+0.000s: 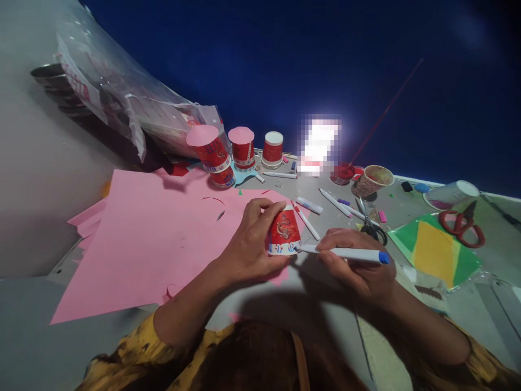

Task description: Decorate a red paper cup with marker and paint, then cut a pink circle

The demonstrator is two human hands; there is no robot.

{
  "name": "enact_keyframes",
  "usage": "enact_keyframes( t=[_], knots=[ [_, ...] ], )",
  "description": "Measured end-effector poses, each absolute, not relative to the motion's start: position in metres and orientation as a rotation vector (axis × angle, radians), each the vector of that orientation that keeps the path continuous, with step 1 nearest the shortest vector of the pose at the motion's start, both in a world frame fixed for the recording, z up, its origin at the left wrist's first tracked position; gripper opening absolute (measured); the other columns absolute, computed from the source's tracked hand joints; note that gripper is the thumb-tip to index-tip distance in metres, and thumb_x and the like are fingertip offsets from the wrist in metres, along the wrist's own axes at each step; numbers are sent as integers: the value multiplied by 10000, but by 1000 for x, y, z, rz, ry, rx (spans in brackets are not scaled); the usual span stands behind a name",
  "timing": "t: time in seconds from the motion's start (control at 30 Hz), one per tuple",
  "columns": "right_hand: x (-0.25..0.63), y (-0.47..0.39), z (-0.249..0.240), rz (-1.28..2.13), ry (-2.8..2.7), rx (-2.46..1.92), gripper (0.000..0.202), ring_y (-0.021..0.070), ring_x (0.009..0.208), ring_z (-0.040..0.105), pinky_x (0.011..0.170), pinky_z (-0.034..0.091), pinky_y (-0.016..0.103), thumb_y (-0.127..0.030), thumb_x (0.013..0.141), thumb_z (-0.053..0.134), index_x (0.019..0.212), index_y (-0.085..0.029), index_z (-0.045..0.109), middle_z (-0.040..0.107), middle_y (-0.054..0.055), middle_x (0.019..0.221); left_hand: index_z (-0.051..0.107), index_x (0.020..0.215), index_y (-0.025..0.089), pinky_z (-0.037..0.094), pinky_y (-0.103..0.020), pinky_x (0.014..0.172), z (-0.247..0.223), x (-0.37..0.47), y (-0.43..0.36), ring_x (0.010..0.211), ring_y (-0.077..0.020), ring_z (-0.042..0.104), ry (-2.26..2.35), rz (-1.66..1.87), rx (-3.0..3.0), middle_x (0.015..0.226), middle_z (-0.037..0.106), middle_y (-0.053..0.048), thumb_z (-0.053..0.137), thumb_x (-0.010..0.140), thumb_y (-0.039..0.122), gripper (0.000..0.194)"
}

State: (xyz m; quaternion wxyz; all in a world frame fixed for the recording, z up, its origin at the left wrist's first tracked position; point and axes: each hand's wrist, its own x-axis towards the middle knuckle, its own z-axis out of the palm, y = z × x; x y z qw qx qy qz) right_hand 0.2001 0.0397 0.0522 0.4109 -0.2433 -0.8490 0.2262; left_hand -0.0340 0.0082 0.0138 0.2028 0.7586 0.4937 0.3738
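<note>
My left hand (256,239), half-curled, holds a cup (285,229); at its four o'clock, my right hand (360,266) pinches a marker (354,254) touching the cup.

You have red-handled scissors (461,227) overlapping a green-and-yellow packet (434,251); beyond those scissors lies a blue oval piece (422,188), left of them dark-handled scissors (368,222), and well left a plastic bag (116,81).

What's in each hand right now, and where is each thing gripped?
The left hand holds a cup, fingers at its narrow end, thumb by its wide rim. The right hand holds a marker by the barrel, towards its tip.
</note>
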Motion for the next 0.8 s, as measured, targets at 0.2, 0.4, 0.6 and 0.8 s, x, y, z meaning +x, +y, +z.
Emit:
enact_keyframes(
  t=[0.2,0.4,0.6,0.8],
  knots=[
    [198,39,50,564,-2127,-591,139,175,595,739,586,584,273,-126,941,613,910,-244,681,777,2,730,415,1538,251,500,-563,1118,10,-35,9,1310,-353,499,1364,1042,2210,1351,469,-138,845,768,324,885],
    [197,38,46,564,-2130,-590,120,169,622,748,602,593,261,-150,955,620,908,-235,691,780,5,740,419,1545,250,501,-558,1100,9,-36,9,1292,-357,512,1354,1034,2235,1337,489,-143,854,767,348,897],
    [197,39,47,553,-2164,-583,142,155,614,739,605,578,246,-133,956,608,883,-225,689,776,-1,731,417,1548,252,499,-559,1089,9,-36,9,1289,-362,514,1344,1042,2247,1334,500,-145,854,767,342,900],
    [198,38,46,592,-2125,-593,124,158,637,743,621,583,247,-154,971,625,903,-225,700,779,0,752,423,1549,217,489,-560,1104,7,-36,10,1295,-362,505,1333,1044,2258,1343,487,-161,856,775,337,894]
  ],
)
